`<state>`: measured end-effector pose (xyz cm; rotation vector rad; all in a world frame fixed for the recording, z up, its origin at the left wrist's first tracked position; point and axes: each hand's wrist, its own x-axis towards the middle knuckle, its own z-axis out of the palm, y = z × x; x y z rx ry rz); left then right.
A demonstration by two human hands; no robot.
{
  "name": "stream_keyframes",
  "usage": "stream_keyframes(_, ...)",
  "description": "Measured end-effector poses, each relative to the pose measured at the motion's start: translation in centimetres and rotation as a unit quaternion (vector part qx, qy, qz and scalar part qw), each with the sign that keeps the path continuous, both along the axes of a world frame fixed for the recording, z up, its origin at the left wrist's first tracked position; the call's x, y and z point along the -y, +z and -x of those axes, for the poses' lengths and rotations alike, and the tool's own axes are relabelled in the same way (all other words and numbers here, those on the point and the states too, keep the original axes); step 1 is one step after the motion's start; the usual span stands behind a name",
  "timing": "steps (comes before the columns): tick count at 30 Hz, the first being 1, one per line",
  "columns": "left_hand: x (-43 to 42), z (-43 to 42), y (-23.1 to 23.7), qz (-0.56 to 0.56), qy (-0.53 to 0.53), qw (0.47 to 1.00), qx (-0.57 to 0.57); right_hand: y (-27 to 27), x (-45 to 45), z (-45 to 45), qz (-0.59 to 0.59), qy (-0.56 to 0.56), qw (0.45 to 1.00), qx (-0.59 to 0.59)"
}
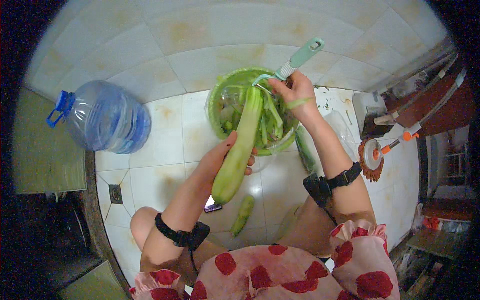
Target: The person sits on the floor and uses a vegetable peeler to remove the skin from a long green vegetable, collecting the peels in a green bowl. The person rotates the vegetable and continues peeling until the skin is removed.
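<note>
My left hand (234,150) grips a long pale green squash (240,146) around its middle, its stem end pointing away from me. In my right hand (298,90) is a vegetable peeler (294,62) with a mint green handle. Its head is at the squash's stem end; whether the blade touches the skin is hard to tell. A strip of peel (300,103) clings to my right wrist. Under the squash stands a green basin (214,127) lined with clear plastic, with green peelings (272,120) and other scraps inside.
A large blue water bottle (108,116) stands at the left by the tiled wall. On the floor are a bumpy green vegetable (243,215), a phone (213,207), a dark green vegetable (305,150) in plastic, and a floor drain (116,193). A mop head (372,157) lies right.
</note>
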<state>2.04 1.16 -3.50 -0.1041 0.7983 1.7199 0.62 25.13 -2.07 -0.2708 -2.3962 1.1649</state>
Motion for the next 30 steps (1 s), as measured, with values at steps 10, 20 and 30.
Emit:
stream_keyframes(10, 0.6, 1.3, 0.4, 0.000, 0.083, 0.996, -0.018, 3.7, 2.1, -1.6, 0.153, 0.013, 0.987, 0.046)
stream_keyframes(20, -0.3, 1.6, 0.4, -0.027, 0.169, 0.985, 0.012, 3.6, 9.1, -5.3, 0.005, 0.239, 0.964, 0.114)
stream_keyframes(30, 0.1, 2.0, -1.6, -0.095, 0.107, 0.985, 0.092, 2.6, 2.8, -2.4, 0.049, 0.029, 0.997, -0.052)
